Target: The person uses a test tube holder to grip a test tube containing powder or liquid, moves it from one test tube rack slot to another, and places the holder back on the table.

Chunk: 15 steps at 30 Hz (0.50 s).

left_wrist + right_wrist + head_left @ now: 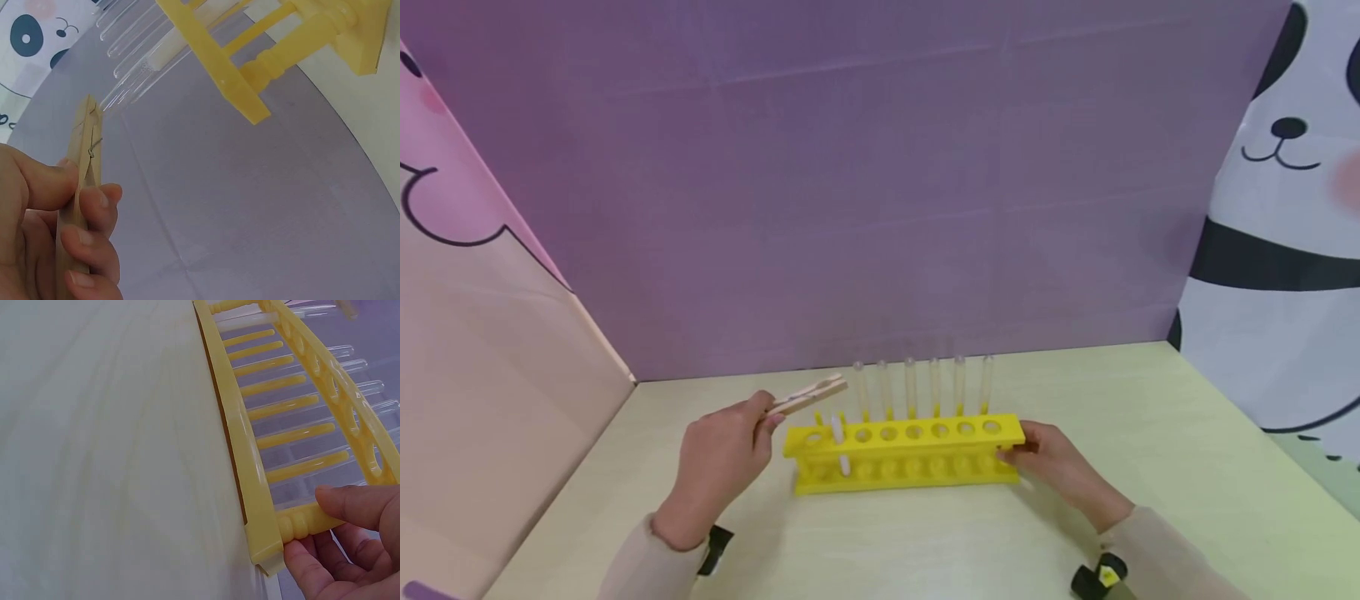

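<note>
My left hand [722,450] holds a wooden test tube clamp [808,395], thumb on one side and curled fingers on the other in the left wrist view. The clamp's tip points right, above the left end of a yellow test tube rack [902,483]. A test tube with white contents [837,429] stands in the rack near that end; the clamp looks apart from it. Behind, several clear test tubes [911,387] sit upside down on the rack's pegs. At the other end, my right hand [1060,467] grips the rack's end post [306,522] between thumb and fingers.
The rack stands on a pale wood-grain table [880,550]. A purple backdrop [880,208] rises behind it, with a panda-printed panel [1285,192] at right and a pink and cream panel [475,333] at left. A purple object [426,592] shows at the lower left corner.
</note>
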Available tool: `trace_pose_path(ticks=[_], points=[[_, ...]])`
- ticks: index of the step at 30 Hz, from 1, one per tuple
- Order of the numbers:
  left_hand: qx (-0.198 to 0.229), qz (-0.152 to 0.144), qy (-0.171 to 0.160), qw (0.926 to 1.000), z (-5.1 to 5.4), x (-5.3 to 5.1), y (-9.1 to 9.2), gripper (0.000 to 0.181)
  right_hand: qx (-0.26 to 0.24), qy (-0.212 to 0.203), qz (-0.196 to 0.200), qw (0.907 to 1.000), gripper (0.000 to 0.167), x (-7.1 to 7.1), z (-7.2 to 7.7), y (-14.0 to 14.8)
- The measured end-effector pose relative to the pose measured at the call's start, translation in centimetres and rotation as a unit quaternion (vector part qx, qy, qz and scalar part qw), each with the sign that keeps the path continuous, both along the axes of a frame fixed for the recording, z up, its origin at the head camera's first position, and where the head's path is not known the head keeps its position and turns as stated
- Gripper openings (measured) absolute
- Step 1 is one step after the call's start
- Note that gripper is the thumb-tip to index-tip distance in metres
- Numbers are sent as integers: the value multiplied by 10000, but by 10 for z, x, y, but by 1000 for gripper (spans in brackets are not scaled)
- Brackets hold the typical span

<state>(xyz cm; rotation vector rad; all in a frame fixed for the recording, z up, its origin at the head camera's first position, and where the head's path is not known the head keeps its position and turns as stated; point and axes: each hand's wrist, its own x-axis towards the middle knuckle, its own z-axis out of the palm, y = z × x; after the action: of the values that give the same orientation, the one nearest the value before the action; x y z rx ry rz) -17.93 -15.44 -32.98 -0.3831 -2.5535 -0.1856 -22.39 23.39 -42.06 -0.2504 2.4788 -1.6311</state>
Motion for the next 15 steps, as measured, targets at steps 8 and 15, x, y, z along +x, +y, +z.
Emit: trace_pose_path(ticks=[8,15], points=[[101,-43,97,9999,-2,1,-1,14,-17,-20,-2,10000,41,0,-1,0],[293,42,-86,9995,-4,2,-5,16,-43,-7,26,10000,41,0,-1,0]])
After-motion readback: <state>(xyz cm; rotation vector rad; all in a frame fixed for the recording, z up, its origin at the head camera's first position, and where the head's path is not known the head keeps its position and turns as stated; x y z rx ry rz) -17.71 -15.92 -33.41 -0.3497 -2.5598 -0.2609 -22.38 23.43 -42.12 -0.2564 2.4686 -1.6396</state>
